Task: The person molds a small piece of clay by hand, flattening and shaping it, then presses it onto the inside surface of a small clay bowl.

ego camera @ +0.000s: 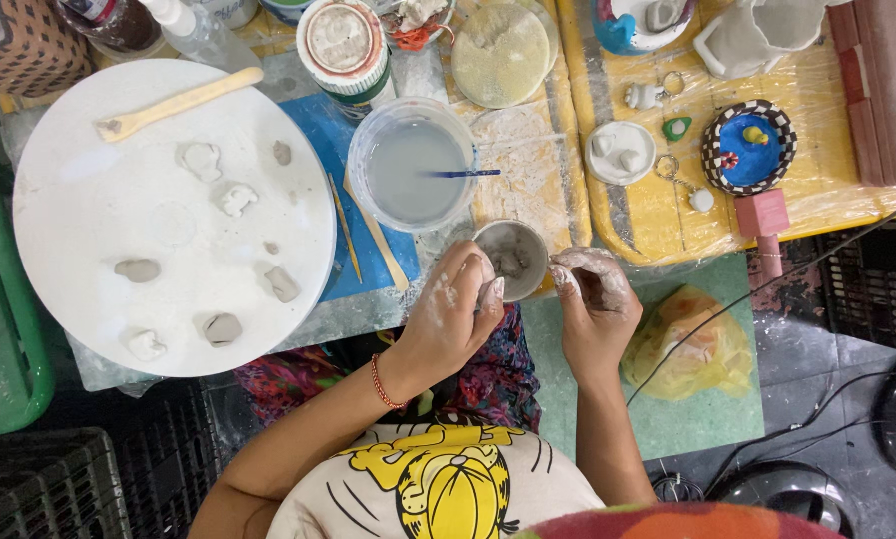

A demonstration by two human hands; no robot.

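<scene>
Left hand [455, 304] fingers clamp the small clay cup [513, 258]; right hand [596, 291] fingers, pinched together, apparently work wet clay, needing gentle pressure next.

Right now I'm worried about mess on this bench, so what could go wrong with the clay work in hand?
1. The small grey clay cup sits at the table's edge between the left hand and right hand; a nudge might tip it off.
2. The clear plastic tub of cloudy water stands just behind the cup, with a blue brush across it, so an elbow could spill it.
3. Both hands look slick with clay, so the grip may slip.
</scene>
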